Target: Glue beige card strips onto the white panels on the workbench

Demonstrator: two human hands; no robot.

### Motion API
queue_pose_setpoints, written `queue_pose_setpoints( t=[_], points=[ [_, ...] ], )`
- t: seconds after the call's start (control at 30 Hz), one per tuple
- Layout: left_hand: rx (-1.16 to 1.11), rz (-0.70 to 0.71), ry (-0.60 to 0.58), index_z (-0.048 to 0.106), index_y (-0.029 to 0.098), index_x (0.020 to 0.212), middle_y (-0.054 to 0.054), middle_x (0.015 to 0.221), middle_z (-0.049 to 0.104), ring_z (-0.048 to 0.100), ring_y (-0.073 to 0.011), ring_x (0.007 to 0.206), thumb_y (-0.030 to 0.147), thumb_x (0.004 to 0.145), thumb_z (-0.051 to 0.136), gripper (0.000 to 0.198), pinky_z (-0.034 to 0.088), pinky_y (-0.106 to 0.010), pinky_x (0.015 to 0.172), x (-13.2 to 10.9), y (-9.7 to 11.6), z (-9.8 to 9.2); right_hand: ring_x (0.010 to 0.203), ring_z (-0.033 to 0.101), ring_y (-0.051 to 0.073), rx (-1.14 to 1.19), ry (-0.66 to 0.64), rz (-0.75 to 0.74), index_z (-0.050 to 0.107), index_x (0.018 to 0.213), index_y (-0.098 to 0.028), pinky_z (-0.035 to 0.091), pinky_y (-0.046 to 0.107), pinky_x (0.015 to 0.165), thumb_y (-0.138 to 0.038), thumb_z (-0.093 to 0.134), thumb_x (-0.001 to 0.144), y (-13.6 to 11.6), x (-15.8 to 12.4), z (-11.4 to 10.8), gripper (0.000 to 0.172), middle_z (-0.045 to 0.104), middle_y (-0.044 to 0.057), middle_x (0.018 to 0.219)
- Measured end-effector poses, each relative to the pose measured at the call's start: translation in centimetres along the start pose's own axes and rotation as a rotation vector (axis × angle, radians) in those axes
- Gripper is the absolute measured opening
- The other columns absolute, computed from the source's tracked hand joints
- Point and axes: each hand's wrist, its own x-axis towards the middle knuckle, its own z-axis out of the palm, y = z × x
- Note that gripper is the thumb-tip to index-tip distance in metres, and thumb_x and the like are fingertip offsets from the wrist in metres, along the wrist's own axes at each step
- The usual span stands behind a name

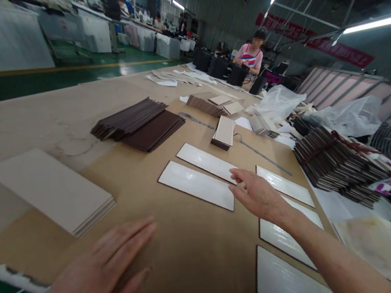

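Observation:
My left hand (106,262) hovers over the brown board on the table (185,275), its fingers stretched out and holding nothing. My right hand (259,193) is at the right ends of two glossy white dark-edged panels, the rear panel (205,162) and the front panel (197,185). Its thumb and fingers are apart; whether a fingertip touches a panel I cannot tell. More such panels lie under and beside my right forearm: a far panel (285,184), a middle panel (283,241) partly covered by the arm, and a near panel (289,279).
Grey-beige boards (51,187) are stacked at left. Dark brown folded pieces (137,126) lie behind. A small stack of beige pieces (224,131) stands near a metal strip (262,153). Bundled dark pieces (337,159) and plastic film (277,102) line the right. A person (250,57) stands farther back.

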Motion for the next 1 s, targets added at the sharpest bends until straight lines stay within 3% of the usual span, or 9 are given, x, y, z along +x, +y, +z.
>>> queue_pose_setpoints(
  t=[0.1, 0.23, 0.33, 0.47, 0.63, 0.8, 0.9, 1.0],
  points=[
    [0.041, 0.007, -0.052, 0.028, 0.027, 0.158, -0.005, 0.158, 0.045, 0.05, -0.027, 0.139, 0.039, 0.098, 0.045, 0.064, 0.043, -0.043, 0.117, 3.7, -0.7, -0.8, 0.111, 0.064, 0.029, -0.007, -0.07, 0.079, 0.05, 0.137, -0.009, 0.049, 0.042, 0.098, -0.025, 0.053, 0.095, 0.7, -2.8, 0.8, 0.045, 0.068, 0.017, 0.122],
    [0.146, -0.129, -0.216, 0.031, 0.005, 0.154, -0.021, 0.159, 0.038, 0.038, -0.0338, 0.147, 0.029, 0.097, 0.036, 0.062, 0.036, -0.051, 0.12, 9.2, -0.9, 0.3, 0.115, 0.061, 0.029, -0.021, -0.099, 0.095, 0.045, 0.142, -0.011, 0.046, 0.04, 0.099, -0.026, 0.057, 0.093, 0.1, -4.7, 2.4, 0.052, 0.064, 0.018, 0.129],
    [0.206, -0.216, -0.269, 0.032, -0.003, 0.151, -0.03, 0.152, 0.043, 0.047, -0.0423, 0.137, 0.019, 0.095, 0.033, 0.059, 0.045, -0.06, 0.106, 11.9, -0.4, 1.5, 0.116, 0.06, 0.03, -0.035, -0.076, 0.124, 0.039, 0.147, -0.007, 0.046, 0.04, 0.099, -0.027, 0.056, 0.094, -0.6, -5.0, 3.3, 0.059, 0.063, 0.02, 0.13],
    [0.225, -0.241, -0.293, 0.03, -0.002, 0.151, -0.029, 0.138, 0.056, 0.056, -0.0416, 0.125, 0.015, 0.096, 0.03, 0.058, 0.051, -0.057, 0.095, 13.3, 0.1, 2.1, 0.123, 0.057, 0.032, -0.046, -0.071, 0.135, 0.032, 0.152, -0.001, 0.043, 0.04, 0.104, -0.026, 0.055, 0.095, -1.1, -5.0, 3.6, 0.066, 0.062, 0.024, 0.131],
    [0.263, -0.247, -0.348, 0.023, -0.004, 0.154, -0.028, 0.133, 0.059, 0.058, -0.0371, 0.12, 0.01, 0.091, 0.033, 0.065, 0.05, -0.051, 0.097, 11.9, 0.1, 1.0, 0.128, 0.055, 0.032, -0.016, -0.101, 0.108, 0.031, 0.153, 0.002, 0.042, 0.041, 0.109, -0.027, 0.051, 0.097, -2.3, -6.6, 3.4, 0.066, 0.06, 0.025, 0.136],
    [0.299, -0.211, -0.396, 0.022, 0.0, 0.156, -0.024, 0.142, 0.055, 0.054, -0.0313, 0.126, 0.01, 0.089, 0.036, 0.069, 0.044, -0.044, 0.109, 6.0, 1.6, -0.3, 0.125, 0.06, 0.031, 0.06, -0.116, 0.015, 0.032, 0.155, -0.003, 0.048, 0.044, 0.108, -0.027, 0.048, 0.096, -4.1, -11.2, 4.1, 0.065, 0.06, 0.022, 0.139],
    [0.297, -0.197, -0.337, 0.032, 0.003, 0.153, -0.022, 0.148, 0.05, 0.048, -0.0313, 0.135, 0.017, 0.096, 0.033, 0.059, 0.04, -0.047, 0.115, 2.7, 2.9, -1.9, 0.112, 0.069, 0.029, 0.053, 0.01, -0.164, 0.034, 0.154, -0.011, 0.059, 0.042, 0.095, -0.028, 0.049, 0.095, -3.7, -13.4, 5.0, 0.063, 0.068, 0.018, 0.127],
    [0.272, -0.187, -0.257, 0.045, 0.01, 0.147, -0.018, 0.147, 0.053, 0.05, -0.0297, 0.133, 0.024, 0.098, 0.038, 0.052, 0.04, -0.046, 0.116, 2.0, 2.1, -5.1, 0.1, 0.074, 0.031, -0.045, 0.253, -0.352, 0.039, 0.149, -0.015, 0.065, 0.042, 0.078, -0.033, 0.053, 0.096, -2.2, -14.0, 5.1, 0.058, 0.074, 0.016, 0.114]
  ],
)
